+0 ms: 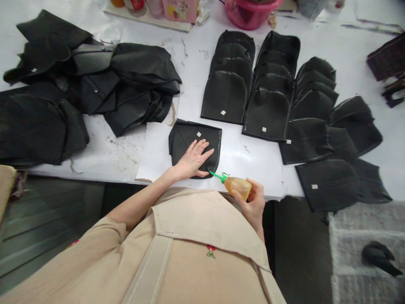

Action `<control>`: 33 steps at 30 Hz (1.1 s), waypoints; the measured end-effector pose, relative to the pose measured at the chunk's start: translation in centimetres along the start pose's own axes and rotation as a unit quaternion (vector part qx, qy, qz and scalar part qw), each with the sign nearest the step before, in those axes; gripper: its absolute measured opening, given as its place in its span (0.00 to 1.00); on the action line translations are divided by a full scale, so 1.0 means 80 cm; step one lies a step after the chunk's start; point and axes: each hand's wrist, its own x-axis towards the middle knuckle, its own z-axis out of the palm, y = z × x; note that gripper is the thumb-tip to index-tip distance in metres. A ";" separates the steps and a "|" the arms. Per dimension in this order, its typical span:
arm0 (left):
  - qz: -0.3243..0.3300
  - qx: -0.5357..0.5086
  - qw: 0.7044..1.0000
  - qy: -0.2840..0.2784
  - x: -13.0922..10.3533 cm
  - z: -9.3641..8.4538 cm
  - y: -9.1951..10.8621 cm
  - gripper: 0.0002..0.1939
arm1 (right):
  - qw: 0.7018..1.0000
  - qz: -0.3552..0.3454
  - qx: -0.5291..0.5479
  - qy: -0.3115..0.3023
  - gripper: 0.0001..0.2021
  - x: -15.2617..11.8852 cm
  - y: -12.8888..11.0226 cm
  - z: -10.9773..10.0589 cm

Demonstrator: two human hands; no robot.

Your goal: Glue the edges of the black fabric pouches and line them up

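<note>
A black leather-like piece with a small white tag lies at the front edge of the white table. My left hand rests flat on it with the fingers spread. My right hand is wrapped round a bottle of amber liquid with a green nozzle. The nozzle points left, and its tip is at the lower right edge of the black piece, close to my left thumb.
Crumpled black pieces are heaped at the left. Overlapping rows of similar pieces lie at the right. A pink basin and a tray with jars stand at the back. Dark cloth lies on a grey surface at lower right.
</note>
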 end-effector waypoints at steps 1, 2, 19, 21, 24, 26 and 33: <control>0.000 0.003 1.000 -0.002 0.000 -0.001 0.000 0.47 | 1.000 0.003 0.004 -0.002 0.35 0.001 0.001 0.001; -0.001 0.006 1.000 -0.003 0.000 -0.001 0.000 0.47 | 1.000 0.004 0.005 -0.005 0.34 0.002 0.002 0.000; -0.055 0.072 0.996 0.009 0.048 -0.010 0.041 0.43 | 0.988 -0.017 0.053 0.141 0.32 -0.004 -0.013 -0.031; -0.054 0.062 0.996 0.023 0.053 -0.005 0.041 0.44 | 0.988 -0.025 0.042 0.148 0.32 -0.008 -0.011 -0.029; -0.057 0.054 0.996 0.034 0.055 0.000 0.041 0.43 | 0.988 -0.031 0.026 0.146 0.33 -0.014 -0.003 -0.023; -0.059 0.053 0.996 0.032 0.055 -0.001 0.042 0.42 | 0.990 -0.028 0.014 0.141 0.34 -0.016 0.005 -0.018; -0.056 0.051 0.997 0.004 0.051 -0.013 0.040 0.42 | 0.988 -0.065 -0.026 0.136 0.33 -0.017 0.026 -0.004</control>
